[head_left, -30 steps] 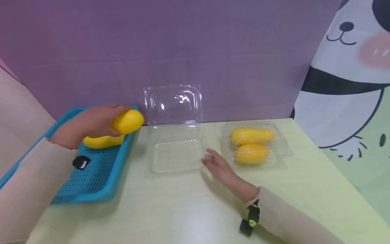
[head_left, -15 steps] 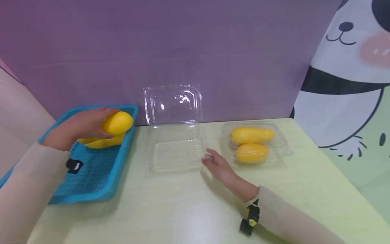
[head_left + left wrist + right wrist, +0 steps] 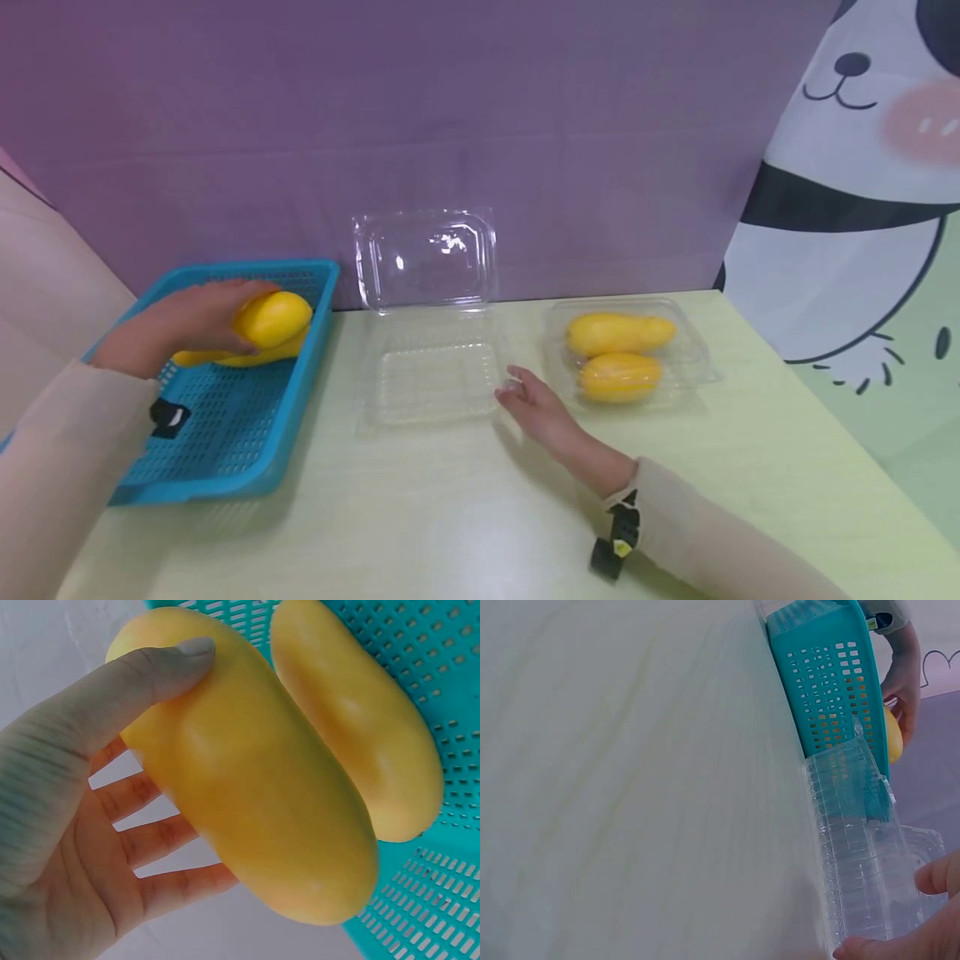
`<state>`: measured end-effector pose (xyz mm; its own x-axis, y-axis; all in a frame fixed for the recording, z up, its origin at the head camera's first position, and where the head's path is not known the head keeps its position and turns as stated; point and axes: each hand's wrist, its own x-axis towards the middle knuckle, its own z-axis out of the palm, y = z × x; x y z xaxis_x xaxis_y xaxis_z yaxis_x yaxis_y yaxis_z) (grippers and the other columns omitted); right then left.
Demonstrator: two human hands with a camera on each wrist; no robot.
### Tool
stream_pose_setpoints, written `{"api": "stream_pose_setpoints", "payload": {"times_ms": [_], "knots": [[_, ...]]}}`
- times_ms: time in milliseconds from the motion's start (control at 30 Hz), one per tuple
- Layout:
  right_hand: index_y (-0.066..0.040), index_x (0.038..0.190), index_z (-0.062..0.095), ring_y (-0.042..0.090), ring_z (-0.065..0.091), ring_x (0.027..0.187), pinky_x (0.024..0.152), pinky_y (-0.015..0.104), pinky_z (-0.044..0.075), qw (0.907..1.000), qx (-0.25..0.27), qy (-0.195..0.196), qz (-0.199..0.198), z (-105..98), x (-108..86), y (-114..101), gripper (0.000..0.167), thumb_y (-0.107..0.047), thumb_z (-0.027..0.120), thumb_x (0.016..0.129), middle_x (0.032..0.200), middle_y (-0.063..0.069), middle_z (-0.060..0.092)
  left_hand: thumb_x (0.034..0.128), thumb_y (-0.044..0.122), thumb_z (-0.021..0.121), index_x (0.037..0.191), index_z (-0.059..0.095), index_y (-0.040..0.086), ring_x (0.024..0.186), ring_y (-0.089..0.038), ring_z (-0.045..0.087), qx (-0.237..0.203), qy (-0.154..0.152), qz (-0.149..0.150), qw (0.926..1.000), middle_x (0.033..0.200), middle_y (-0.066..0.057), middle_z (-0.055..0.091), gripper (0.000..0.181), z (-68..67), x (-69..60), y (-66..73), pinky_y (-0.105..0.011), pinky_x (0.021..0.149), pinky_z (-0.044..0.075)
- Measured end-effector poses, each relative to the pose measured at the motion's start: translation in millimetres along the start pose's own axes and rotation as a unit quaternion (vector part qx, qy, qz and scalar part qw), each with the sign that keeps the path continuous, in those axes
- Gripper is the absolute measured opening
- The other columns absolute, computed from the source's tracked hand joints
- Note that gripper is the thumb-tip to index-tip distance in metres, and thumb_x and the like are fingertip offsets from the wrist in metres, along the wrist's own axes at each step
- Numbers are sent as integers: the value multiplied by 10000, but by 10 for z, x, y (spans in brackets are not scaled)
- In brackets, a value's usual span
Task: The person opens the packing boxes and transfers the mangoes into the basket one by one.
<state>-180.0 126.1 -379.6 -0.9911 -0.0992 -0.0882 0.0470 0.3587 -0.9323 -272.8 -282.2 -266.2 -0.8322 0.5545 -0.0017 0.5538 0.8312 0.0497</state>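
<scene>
Ok, yel. fruit [image 3: 255, 772] btwn L grip [image 3: 204, 317] thumb [image 3: 142, 679] & fingers [image 3: 159, 838].

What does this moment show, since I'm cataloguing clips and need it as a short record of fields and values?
left hand: holds a yellow fruit over the blue basket
basket contents: at least one more yellow fruit
right hand: at the right edge of the open clear container, grip unclear
lid: raised, no fruit inside that container
second clear container: two yellow fruits
</scene>
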Motion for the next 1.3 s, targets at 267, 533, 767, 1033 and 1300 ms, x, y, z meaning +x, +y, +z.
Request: {"api": "stream_pose_setpoints", "payload": {"times_ms": [267, 533, 767, 1033, 1300], "knots": [[11, 1428, 328, 389, 458, 1248, 1027, 487, 387, 10000, 46, -31, 41, 13, 3, 19, 558, -199, 533, 953, 1355, 267, 464, 677, 122, 822, 1302, 478, -1, 969, -319, 531, -57, -447, -290, 9986, 1178, -187, 580, 724, 164, 10, -15, -569, 820, 466], [-7, 1428, 338, 392, 453, 1252, 1026, 490, 389, 10000, -71, 37, 57, 11, 10, 4, 557, -216, 535, 950, 1363, 261, 459, 660, 128, 836, 1303, 475, -4, 967, -324, 537, -25, -491, -297, 9984, 1169, -189, 580, 749, 168, 15, -23, -572, 816, 463], [9, 1425, 333, 398, 451, 1251, 1024, 494, 389, 10000, -22, -1, 38, 15, 6, 13, 555, -205, 531, 952, 1363, 270, 453, 632, 180, 854, 1266, 496, -13, 907, -296, 545, 1, -563, -216, 9982, 1130, -170, 596, 752, 176, -11, -4, -536, 762, 482], [10, 1418, 346, 398, 450, 1252, 1028, 491, 386, 10000, -10, 31, 9, 21, 5, 7, 548, -203, 538, 952, 1356, 274, 459, 621, 180, 858, 1260, 496, -35, 897, -301, 543, -104, -660, -227, 9975, 1108, -182, 601, 765, 189, -32, 14, -532, 764, 480], [10, 1422, 339, 402, 445, 1255, 1025, 496, 388, 10000, 13, -3, 50, 12, -7, -1, 548, -203, 531, 955, 1366, 275, 447, 625, 164, 861, 1306, 464, -42, 973, -357, 534, -129, -860, -431, 9953, 1193, -240, 563, 815, 275, -25, 5, -592, 830, 457]]}}
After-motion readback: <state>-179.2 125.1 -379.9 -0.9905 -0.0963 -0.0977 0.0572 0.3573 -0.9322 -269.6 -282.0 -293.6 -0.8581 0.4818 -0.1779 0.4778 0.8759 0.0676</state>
